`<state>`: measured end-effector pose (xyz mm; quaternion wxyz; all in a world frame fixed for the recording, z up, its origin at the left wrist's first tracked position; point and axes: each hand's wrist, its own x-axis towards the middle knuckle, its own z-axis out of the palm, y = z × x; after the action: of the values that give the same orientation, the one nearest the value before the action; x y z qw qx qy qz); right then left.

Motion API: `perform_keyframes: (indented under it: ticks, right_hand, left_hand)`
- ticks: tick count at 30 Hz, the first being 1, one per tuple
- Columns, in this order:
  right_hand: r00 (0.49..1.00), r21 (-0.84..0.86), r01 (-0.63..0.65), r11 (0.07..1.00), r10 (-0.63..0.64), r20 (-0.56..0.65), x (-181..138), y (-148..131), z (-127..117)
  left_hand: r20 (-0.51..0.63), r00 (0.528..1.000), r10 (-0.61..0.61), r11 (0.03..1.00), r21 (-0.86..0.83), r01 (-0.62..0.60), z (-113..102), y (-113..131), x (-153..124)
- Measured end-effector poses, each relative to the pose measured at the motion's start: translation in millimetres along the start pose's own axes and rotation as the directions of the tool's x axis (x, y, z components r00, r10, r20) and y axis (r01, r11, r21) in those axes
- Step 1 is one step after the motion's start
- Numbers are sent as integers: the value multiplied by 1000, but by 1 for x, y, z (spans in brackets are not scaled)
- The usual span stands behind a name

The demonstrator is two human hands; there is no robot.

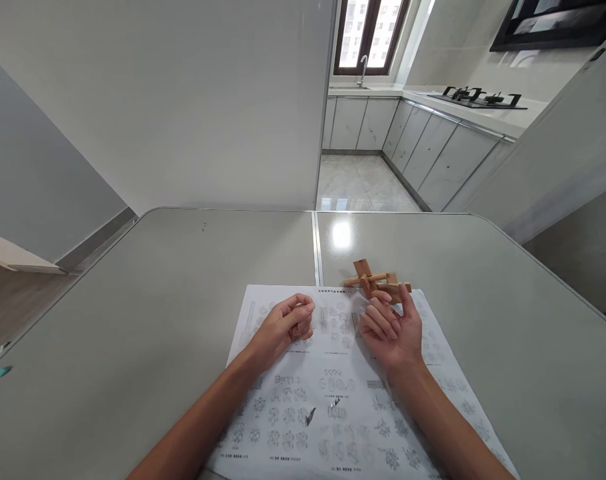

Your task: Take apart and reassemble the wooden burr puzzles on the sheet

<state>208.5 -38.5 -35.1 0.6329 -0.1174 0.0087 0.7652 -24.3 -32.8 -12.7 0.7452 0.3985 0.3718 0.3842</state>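
Note:
My left hand (286,325) hovers over or rests on the printed sheet (340,357), its fingers curled in and the thumb against them; nothing shows in it. To the right, my right hand (393,328) is turned palm up, with fingers loosely bent, the thumb apart and nothing in the palm. Just behind its fingertips lie several interlocking wooden puzzle pieces (365,273), crossing one another at the sheet's top edge. The hand partly hides them, and whether it touches them I cannot tell. Rows of small puzzle diagrams cover the sheet, which has two small dark marks or tears.
The grey table (133,320) has a metal seam (317,247) down its middle. A small teal object (3,371) is at the left edge. Beyond the table stand a white wall (207,100) and a kitchen with cabinets (443,143), a gas stove (477,100) and a faucet (363,70).

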Motion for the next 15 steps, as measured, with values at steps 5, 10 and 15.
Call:
perform_keyframes:
  ticks: [5, 10, 15]
  right_hand:
    - [1000, 49, 5, 999, -5, 11, 2, -7, -6]
    - [1000, 93, 20, 995, -19, -9, 3, -12, -5]
    - [998, 41, 60, 997, -59, -32, 6, -12, -4]
  left_hand:
    - [-6, 1000, -5, 1000, 16, 6, 0, 1, -1]
    - [-11, 1000, -1, 1000, 18, 1, 1, 1, -1]
    - [-7, 1000, 0, 1000, 18, 0, 0, 1, -1]
